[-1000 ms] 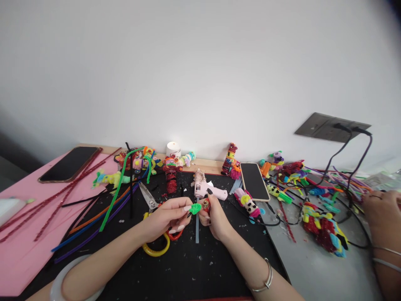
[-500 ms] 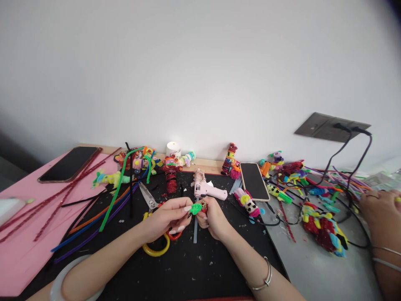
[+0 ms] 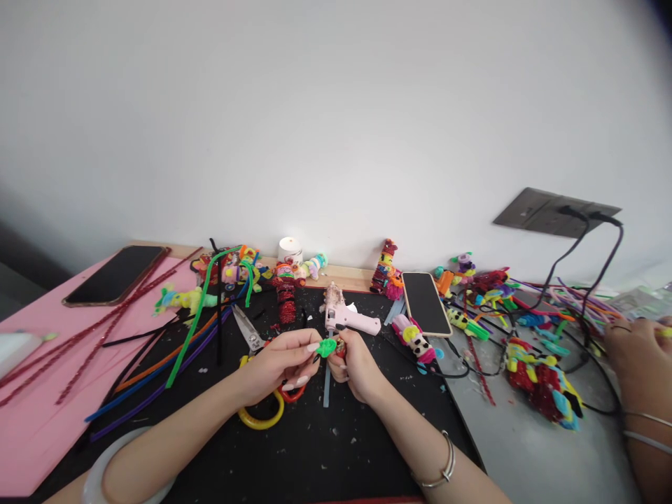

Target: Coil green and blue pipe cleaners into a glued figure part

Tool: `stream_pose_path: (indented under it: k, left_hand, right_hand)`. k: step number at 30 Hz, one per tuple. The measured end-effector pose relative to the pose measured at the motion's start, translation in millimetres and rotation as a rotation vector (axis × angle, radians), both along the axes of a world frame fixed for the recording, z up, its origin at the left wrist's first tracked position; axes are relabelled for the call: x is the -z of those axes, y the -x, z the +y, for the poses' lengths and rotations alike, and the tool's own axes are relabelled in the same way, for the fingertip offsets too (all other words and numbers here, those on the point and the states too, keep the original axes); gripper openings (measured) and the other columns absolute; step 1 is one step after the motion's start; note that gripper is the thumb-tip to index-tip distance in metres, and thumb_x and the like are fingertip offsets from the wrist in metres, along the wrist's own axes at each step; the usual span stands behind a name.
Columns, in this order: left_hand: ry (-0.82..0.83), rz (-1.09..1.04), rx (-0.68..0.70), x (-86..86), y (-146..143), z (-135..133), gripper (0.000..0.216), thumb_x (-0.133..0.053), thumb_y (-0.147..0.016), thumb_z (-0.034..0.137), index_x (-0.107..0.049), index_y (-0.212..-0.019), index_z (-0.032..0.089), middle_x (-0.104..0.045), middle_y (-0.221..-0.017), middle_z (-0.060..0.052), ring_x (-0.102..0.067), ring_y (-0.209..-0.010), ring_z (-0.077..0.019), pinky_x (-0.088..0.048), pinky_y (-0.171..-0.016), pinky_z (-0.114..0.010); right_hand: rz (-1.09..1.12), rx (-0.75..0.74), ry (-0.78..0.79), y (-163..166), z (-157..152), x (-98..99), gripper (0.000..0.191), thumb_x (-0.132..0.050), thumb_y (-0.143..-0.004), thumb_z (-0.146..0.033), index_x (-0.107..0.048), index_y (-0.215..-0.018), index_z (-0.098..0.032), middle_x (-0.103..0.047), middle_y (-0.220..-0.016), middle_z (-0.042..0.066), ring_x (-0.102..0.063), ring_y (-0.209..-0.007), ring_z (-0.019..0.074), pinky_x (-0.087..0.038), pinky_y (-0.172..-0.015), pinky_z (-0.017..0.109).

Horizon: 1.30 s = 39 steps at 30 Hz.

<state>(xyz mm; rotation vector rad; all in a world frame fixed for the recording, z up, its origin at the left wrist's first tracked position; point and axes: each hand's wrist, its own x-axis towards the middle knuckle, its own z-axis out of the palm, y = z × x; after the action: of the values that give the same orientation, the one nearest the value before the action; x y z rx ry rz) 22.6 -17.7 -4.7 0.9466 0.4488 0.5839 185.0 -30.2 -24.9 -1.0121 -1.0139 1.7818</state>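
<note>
Between my hands, above the black mat [image 3: 315, 462], is a small bright green coiled pipe-cleaner piece [image 3: 327, 348]. My left hand [image 3: 286, 360] pinches its left side between thumb and fingertips. My right hand [image 3: 360, 367] is closed around a small red and brown piece [image 3: 340, 348], mostly hidden by the fingers, right beside the green one. Whether the two pieces are joined I cannot tell. Partly beneath my left hand lie scissors [image 3: 262, 423] with yellow and red handles. Just beyond my hands rests a pale pink glue gun [image 3: 354, 320], and a clear glue stick [image 3: 327, 395] lies below them.
At left, red glitter pipe cleaners [image 3: 99, 336] and a dark phone [image 3: 116, 275] lie on pink sheeting [image 3: 31, 441]. A white phone [image 3: 428, 303] and several pipe-cleaner figures [image 3: 543, 385] are at right, near black cables [image 3: 603, 350]. Another person's hand [image 3: 638, 357] is at far right.
My hands and the green piece have shifted very slightly to the left. The other person's hand at far right has moved a little. Both my grips look the same.
</note>
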Motion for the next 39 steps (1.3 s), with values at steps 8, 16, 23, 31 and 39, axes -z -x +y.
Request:
stream_pose_path:
  k: [8,16,23,31,39]
  left_hand:
    - [-0.002,-0.014,-0.004,2.2,-0.4,1.4,0.022,-0.054,-0.085,0.035,-0.05,-0.077,0.015,-0.046,-0.05,0.004,-0.027,-0.037,-0.0032,-0.015,-0.034,-0.015]
    - [-0.001,-0.025,0.005,0.9,0.9,-0.8,0.021,-0.052,-0.086,0.034,-0.051,-0.078,0.015,-0.046,-0.051,0.004,-0.027,-0.037,-0.0031,-0.015,-0.034,-0.015]
    - [-0.013,-0.036,-0.07,0.8,-0.3,0.7,0.02,-0.05,-0.087,0.032,-0.05,-0.076,0.015,-0.043,-0.049,0.005,-0.026,-0.038,-0.003,-0.014,-0.036,-0.016]
    - [-0.028,-0.025,-0.021,0.4,0.6,0.0,0.021,-0.051,-0.087,0.033,-0.05,-0.077,0.014,-0.042,-0.048,0.006,-0.026,-0.037,-0.0032,-0.013,-0.035,-0.017]
    - [-0.097,0.034,-0.153,2.2,0.8,1.4,0.022,-0.048,-0.089,0.034,-0.046,-0.076,0.017,-0.042,-0.048,0.007,-0.024,-0.038,-0.0031,-0.012,-0.036,-0.016]
  right_hand:
    - [-0.032,0.016,-0.001,0.2,-0.5,-0.2,0.039,-0.032,-0.08,-0.033,-0.032,-0.044,-0.02,-0.025,-0.035,-0.008,-0.013,-0.032,0.0048,-0.007,-0.036,0.021]
    - [-0.023,0.018,0.005,0.9,0.3,-2.8,0.04,-0.029,-0.081,-0.031,-0.032,-0.042,-0.021,-0.023,-0.035,-0.008,-0.012,-0.031,0.0051,-0.006,-0.035,0.022]
    - [-0.065,0.003,-0.091,1.3,-2.2,-3.5,0.042,-0.028,-0.084,-0.028,-0.033,-0.043,-0.02,-0.024,-0.035,-0.007,-0.014,-0.032,0.0055,-0.009,-0.035,0.022]
    - [-0.055,0.036,-0.037,1.4,-1.0,-1.0,0.041,-0.027,-0.084,-0.028,-0.033,-0.044,-0.02,-0.025,-0.036,-0.007,-0.014,-0.033,0.006,-0.008,-0.035,0.022]
    - [-0.082,0.031,-0.076,2.5,-2.8,-3.4,0.044,-0.03,-0.086,-0.034,-0.034,-0.044,-0.02,-0.023,-0.037,-0.007,-0.014,-0.034,0.0055,-0.009,-0.035,0.021]
